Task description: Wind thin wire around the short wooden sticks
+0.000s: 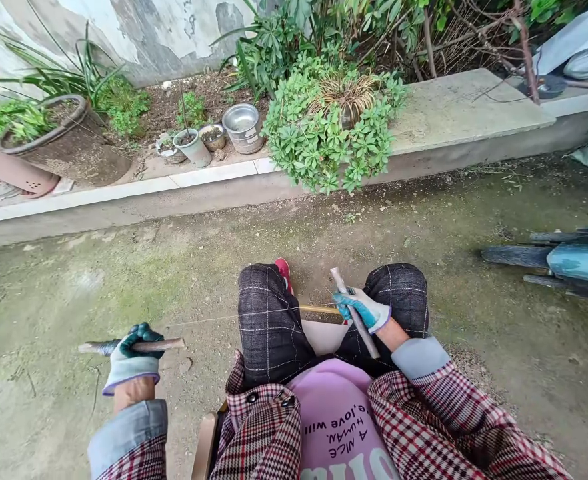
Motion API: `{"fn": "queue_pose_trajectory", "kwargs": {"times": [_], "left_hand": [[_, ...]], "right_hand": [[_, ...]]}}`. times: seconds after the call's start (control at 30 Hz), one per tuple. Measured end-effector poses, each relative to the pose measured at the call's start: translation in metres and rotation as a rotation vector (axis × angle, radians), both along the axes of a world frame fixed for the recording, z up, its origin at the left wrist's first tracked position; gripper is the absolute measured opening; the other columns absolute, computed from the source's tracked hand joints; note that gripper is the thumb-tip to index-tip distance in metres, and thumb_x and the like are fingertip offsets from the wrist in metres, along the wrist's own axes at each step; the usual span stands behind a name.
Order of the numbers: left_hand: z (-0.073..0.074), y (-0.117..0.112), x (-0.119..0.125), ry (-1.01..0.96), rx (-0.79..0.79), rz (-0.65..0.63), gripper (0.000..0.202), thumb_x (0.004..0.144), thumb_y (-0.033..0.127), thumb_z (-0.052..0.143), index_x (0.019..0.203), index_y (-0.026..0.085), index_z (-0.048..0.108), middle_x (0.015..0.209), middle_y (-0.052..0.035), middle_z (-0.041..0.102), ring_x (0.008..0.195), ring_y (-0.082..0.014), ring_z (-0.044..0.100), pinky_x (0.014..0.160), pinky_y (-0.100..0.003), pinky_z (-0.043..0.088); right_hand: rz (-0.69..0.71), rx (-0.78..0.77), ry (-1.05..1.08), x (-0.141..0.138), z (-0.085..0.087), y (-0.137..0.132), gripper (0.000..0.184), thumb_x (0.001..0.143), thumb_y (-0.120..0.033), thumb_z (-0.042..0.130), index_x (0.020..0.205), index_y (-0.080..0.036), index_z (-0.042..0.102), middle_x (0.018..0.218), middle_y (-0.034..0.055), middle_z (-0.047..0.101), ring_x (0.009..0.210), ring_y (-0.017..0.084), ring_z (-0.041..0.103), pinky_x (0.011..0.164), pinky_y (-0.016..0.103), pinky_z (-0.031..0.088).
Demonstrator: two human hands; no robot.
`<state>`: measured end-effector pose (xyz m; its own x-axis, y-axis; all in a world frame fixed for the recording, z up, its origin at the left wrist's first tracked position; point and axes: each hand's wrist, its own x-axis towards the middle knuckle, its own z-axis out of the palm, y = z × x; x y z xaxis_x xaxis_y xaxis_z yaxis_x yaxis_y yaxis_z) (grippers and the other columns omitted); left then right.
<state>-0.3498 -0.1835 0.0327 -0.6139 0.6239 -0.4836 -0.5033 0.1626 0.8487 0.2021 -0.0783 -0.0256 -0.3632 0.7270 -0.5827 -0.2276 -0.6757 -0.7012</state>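
Note:
I sit with both knees up, wearing grey gloves with green palms. My left hand (133, 357) is closed around a short wooden stick (169, 345) held level out to my left. My right hand (363, 309) is closed around another stick-like handle (359, 320) that slants across my right knee. A thin taut strand (214, 320) runs from the left side over my left knee toward a yellowish strip (319, 309) by the right hand.
Bare dirt ground lies ahead. A low concrete ledge (454, 113) holds a leafy green bush (324, 127), small pots (194, 147), a metal bowl (243, 127) and a large clay planter (59, 133). A blue vehicle part (574, 260) sits at right.

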Motion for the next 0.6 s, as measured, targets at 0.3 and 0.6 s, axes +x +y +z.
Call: {"fn": "queue_pose_trajectory", "kwargs": {"times": [0.3,0.6], "left_hand": [[-0.014,-0.028,-0.005,-0.165,-0.105,0.445,0.041,0.054,-0.003,0.052,0.089,0.017,0.057,0.069,0.0059,0.058,0.049,-0.0069,0.052,0.053,-0.015,0.051],[-0.017,-0.026,-0.012,-0.099,-0.141,0.374,0.038,0.057,-0.002,0.053,0.089,0.017,0.057,0.071,0.0048,0.051,0.051,-0.0064,0.049,0.056,-0.014,0.050]], "right_hand": [[-0.175,0.044,0.129,0.024,0.033,0.026,0.041,0.051,-0.028,0.096,0.076,-0.020,0.064,0.060,-0.0064,0.058,0.046,0.006,0.044,0.041,0.021,0.039],[-0.155,0.260,0.136,0.064,0.084,0.035,0.026,0.064,-0.026,0.087,0.086,-0.020,0.074,0.064,-0.0032,0.057,0.051,0.010,0.045,0.046,0.026,0.035]]}}
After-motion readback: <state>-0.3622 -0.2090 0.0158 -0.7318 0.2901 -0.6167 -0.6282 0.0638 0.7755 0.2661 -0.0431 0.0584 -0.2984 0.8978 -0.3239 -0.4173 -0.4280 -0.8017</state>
